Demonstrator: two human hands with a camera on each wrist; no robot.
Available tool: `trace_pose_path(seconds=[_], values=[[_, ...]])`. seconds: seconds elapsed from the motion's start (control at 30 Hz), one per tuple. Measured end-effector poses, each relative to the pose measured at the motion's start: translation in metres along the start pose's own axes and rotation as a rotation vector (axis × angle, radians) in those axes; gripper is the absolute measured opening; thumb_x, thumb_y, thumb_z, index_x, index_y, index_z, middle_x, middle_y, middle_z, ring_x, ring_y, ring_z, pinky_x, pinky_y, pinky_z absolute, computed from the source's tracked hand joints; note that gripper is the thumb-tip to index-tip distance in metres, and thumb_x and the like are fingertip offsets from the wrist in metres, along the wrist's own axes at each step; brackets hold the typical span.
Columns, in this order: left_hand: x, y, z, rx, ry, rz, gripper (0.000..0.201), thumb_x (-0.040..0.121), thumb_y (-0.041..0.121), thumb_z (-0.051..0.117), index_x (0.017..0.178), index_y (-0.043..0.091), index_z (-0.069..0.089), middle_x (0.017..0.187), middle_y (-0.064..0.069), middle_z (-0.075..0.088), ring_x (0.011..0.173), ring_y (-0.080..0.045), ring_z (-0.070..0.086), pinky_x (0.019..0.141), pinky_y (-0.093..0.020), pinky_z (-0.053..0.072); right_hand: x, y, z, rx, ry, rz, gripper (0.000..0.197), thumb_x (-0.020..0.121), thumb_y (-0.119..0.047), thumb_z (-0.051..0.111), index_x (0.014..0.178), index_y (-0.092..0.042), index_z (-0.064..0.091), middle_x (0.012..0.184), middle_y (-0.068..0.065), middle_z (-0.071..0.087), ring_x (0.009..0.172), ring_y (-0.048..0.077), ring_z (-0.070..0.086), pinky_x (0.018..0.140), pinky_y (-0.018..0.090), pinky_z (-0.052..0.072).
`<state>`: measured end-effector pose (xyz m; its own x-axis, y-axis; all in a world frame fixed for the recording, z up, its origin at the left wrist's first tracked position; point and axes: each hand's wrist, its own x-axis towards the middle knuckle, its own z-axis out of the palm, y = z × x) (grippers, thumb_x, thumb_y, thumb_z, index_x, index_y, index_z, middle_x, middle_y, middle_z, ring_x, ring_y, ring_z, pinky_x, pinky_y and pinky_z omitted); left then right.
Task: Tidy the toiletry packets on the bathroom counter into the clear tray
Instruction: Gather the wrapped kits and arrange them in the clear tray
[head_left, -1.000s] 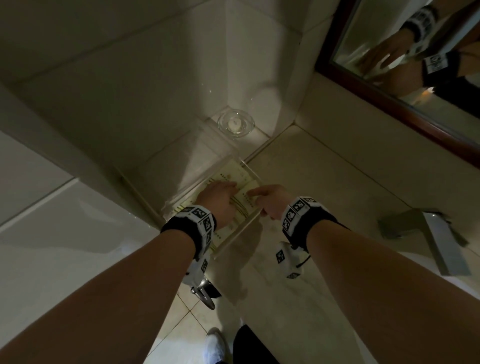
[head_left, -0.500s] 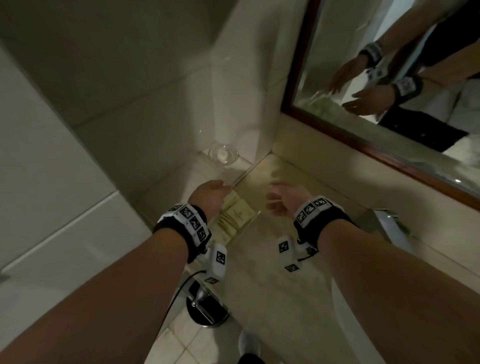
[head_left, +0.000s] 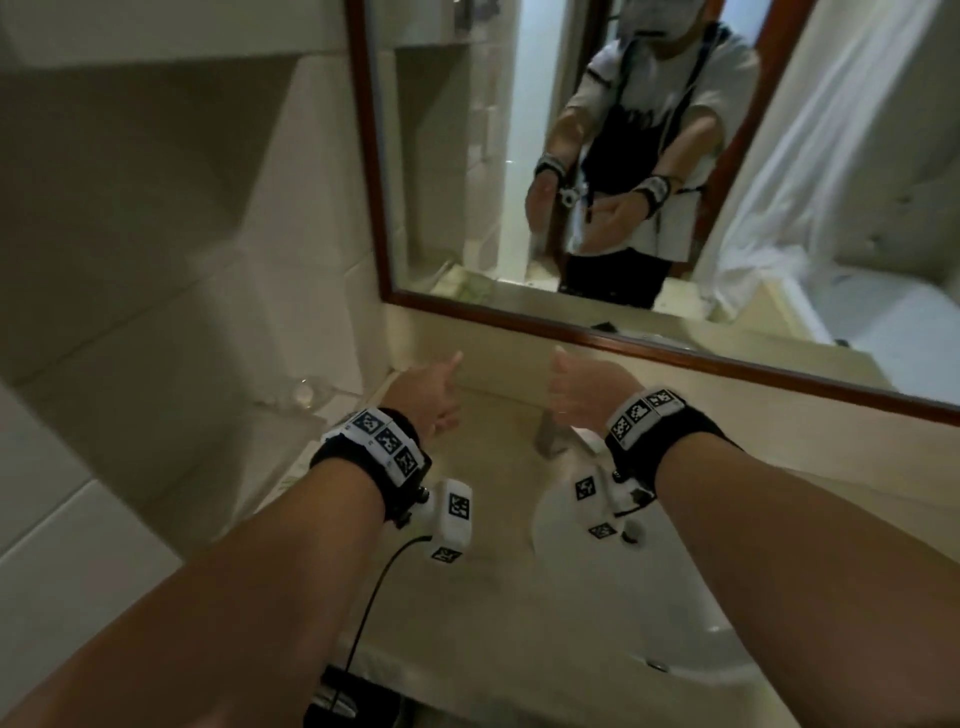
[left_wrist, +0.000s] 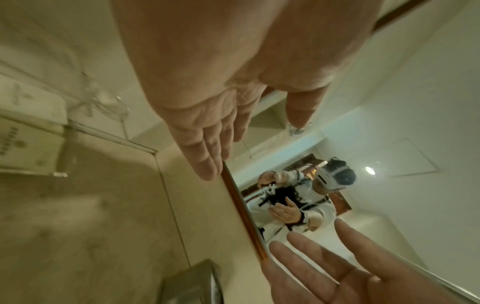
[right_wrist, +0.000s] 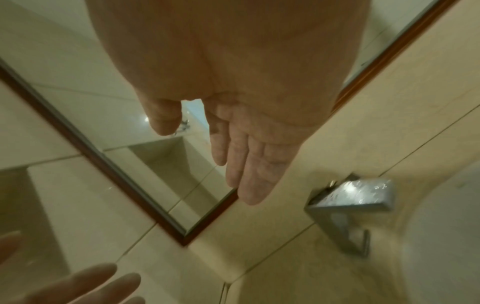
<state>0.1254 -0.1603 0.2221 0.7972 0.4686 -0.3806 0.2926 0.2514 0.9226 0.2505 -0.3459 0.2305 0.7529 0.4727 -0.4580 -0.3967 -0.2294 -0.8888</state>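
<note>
Both of our hands are lifted above the bathroom counter (head_left: 498, 415), palms facing each other, and neither holds anything. Our left hand (head_left: 428, 395) has its fingers straight and relaxed; in the left wrist view the fingers (left_wrist: 205, 148) point toward the wood-framed mirror (head_left: 571, 156). Our right hand (head_left: 582, 389) is likewise slack and bare, hovering near the steel tap (right_wrist: 348, 197) at the back edge of the sink (head_left: 649, 597).

The clear tray (left_wrist: 109, 131) sits at the counter's far left end, near the corner where the side wall meets the mirror wall. Pale printed toiletry packets (left_wrist: 23, 123) lie flat inside it, touching one another. Their long axis appears to run along the tray's length, roughly parallel to the side wall, though blur keeps us from telling which end is the top. A small clear glass dish (head_left: 304, 395) stands just beyond the tray, toward the corner.

We judge the tidying to be finished or nearly so. From here, a careless swing of our left hand could knock the light tray askew or clip the glass dish, and the trailing cable (head_left: 369, 613) could snag the counter's front edge.
</note>
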Motion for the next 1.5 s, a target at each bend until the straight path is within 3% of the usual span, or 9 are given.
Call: trace_pose_path(seconds=[0.1,0.2,0.3,0.47,0.7,0.87,1.07,1.3,1.5], values=[[-0.011,0.010,0.045,0.030,-0.010,-0.011,0.026,0.095,0.042,0.062,0.102,0.018,0.055,0.106,-0.002,0.055,0.106,-0.027,0.059,0.098,-0.048,0.054,-0.026,-0.003,-0.048,0.049,0.116,-0.036,0.035,0.080,-0.051,0.075,0.088,-0.019,0.062,0.088,0.004,0.063,0.070,0.021,0.061,0.064,0.038,0.059],[-0.023,0.021,0.093,0.083,-0.074,0.017,0.029,0.096,0.041,0.062,0.107,0.015,0.057,0.099,-0.002,0.057,0.097,-0.027,0.060,0.101,-0.050,0.051,-0.053,-0.009,-0.093,0.042,0.242,-0.087,0.042,0.090,-0.050,0.067,0.111,-0.014,0.065,0.109,0.008,0.070,0.096,0.031,0.070,0.088,0.047,0.060],[-0.041,0.025,0.153,0.074,-0.118,0.015,0.029,0.091,0.046,0.066,0.102,0.021,0.058,0.115,-0.004,0.059,0.107,-0.029,0.064,0.098,-0.047,0.054,-0.082,-0.007,-0.148,0.093,0.299,-0.110,0.043,0.094,-0.050,0.063,0.120,-0.015,0.062,0.113,0.008,0.069,0.105,0.032,0.068,0.088,0.044,0.059],[-0.074,0.009,0.265,0.115,-0.216,0.019,0.050,0.091,0.046,0.066,0.128,0.014,0.057,0.120,-0.007,0.060,0.104,-0.029,0.064,0.089,-0.043,0.059,-0.135,0.021,-0.253,0.140,0.392,-0.116,0.046,0.092,-0.051,0.065,0.118,-0.013,0.065,0.112,0.008,0.070,0.093,0.030,0.068,0.081,0.043,0.060],[-0.119,-0.040,0.403,0.215,-0.300,-0.001,0.039,0.092,0.040,0.066,0.119,0.013,0.061,0.107,-0.006,0.061,0.091,-0.027,0.065,0.080,-0.041,0.059,-0.202,0.084,-0.400,0.186,0.549,-0.098,0.041,0.090,-0.050,0.067,0.106,-0.013,0.068,0.105,0.011,0.074,0.082,0.030,0.071,0.068,0.038,0.059],[-0.135,-0.077,0.472,0.354,-0.318,-0.031,0.029,0.093,0.033,0.067,0.110,0.010,0.063,0.099,-0.008,0.060,0.083,-0.026,0.066,0.083,-0.044,0.060,-0.242,0.126,-0.481,0.221,0.639,-0.022,0.040,0.092,-0.051,0.064,0.104,-0.013,0.067,0.100,0.009,0.072,0.079,0.028,0.069,0.073,0.039,0.059],[-0.132,-0.103,0.520,0.422,-0.328,-0.094,0.020,0.094,0.029,0.066,0.100,0.011,0.061,0.098,-0.009,0.060,0.083,-0.027,0.066,0.080,-0.042,0.059,-0.258,0.164,-0.534,0.236,0.712,0.032,0.042,0.095,-0.049,0.062,0.108,-0.009,0.065,0.096,0.008,0.068,0.072,0.023,0.061,0.064,0.034,0.054],[-0.106,-0.132,0.550,0.468,-0.334,-0.179,0.022,0.096,0.027,0.063,0.110,0.011,0.060,0.096,-0.007,0.059,0.084,-0.026,0.065,0.082,-0.041,0.058,-0.235,0.198,-0.553,0.237,0.721,0.116,0.040,0.091,-0.056,0.061,0.093,-0.017,0.067,0.089,0.004,0.073,0.068,0.022,0.066,0.061,0.030,0.052],[-0.056,-0.152,0.561,0.452,-0.337,-0.250,0.015,0.096,0.026,0.065,0.098,0.012,0.062,0.094,-0.007,0.061,0.081,-0.026,0.066,0.081,-0.042,0.058,-0.189,0.205,-0.557,0.266,0.740,0.161,0.031,0.095,-0.045,0.062,0.087,-0.015,0.064,0.079,0.005,0.069,0.062,0.024,0.062,0.071,0.039,0.053]])
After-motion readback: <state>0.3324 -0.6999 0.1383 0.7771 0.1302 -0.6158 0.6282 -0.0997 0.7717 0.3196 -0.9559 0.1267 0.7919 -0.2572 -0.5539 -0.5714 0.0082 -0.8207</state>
